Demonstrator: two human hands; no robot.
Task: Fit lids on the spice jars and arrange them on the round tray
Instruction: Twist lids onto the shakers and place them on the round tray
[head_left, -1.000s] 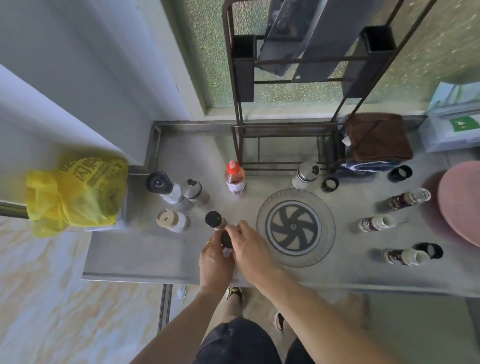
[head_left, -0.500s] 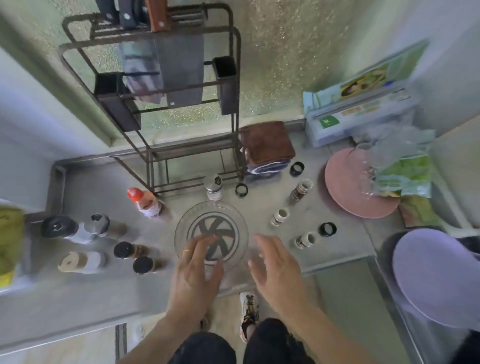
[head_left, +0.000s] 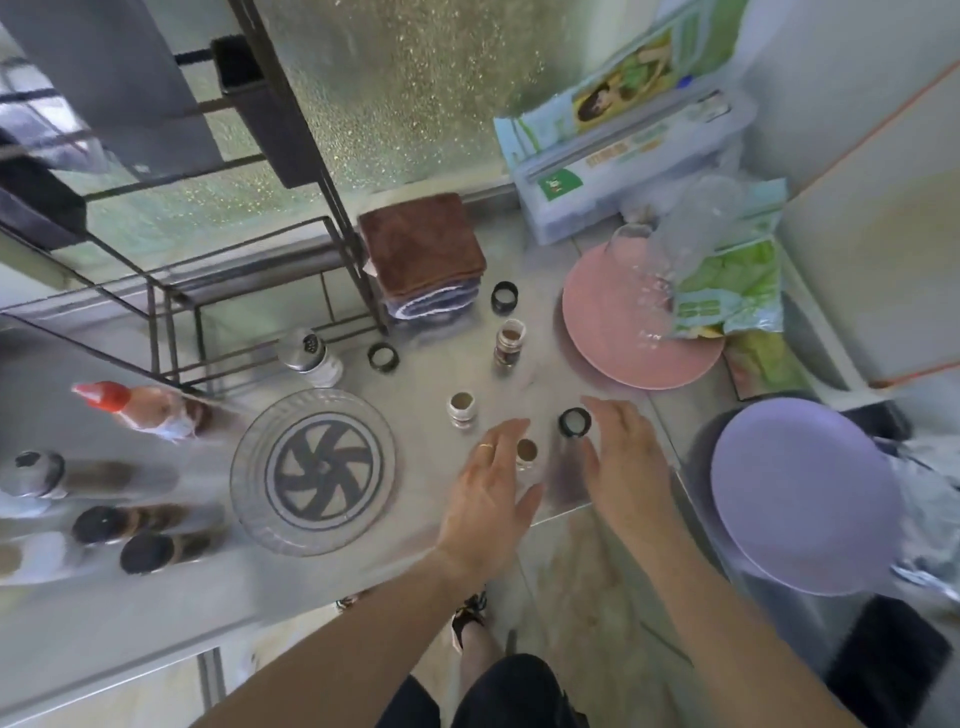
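Observation:
A round clear tray (head_left: 249, 467) with a dark swirl pattern lies on the steel counter, with nothing on it. Three lidless spice jars stand to its right: the nearest (head_left: 527, 453), the middle one (head_left: 462, 409) and the far one (head_left: 509, 340). Black ring lids lie loose at the near right (head_left: 575, 422), by the rack (head_left: 383, 357) and by the cloths (head_left: 505, 298). My left hand (head_left: 488, 499), open, hovers just left of the nearest jar. My right hand (head_left: 621, 462), open, hovers beside the near lid. Two black-lidded jars (head_left: 124, 540) stand at the left.
A metal rack (head_left: 171, 291) stands at the back left, folded cloths (head_left: 423, 254) beside it. A shaker (head_left: 310, 353) and a red-capped bottle (head_left: 140, 408) sit behind the tray. A pink plate (head_left: 618, 332) and a purple plate (head_left: 800, 499) lie right.
Both hands left the black-lidded jar at the left and moved right, past the tray, to the nearest lidless jar and loose lid. The view swung right with them.

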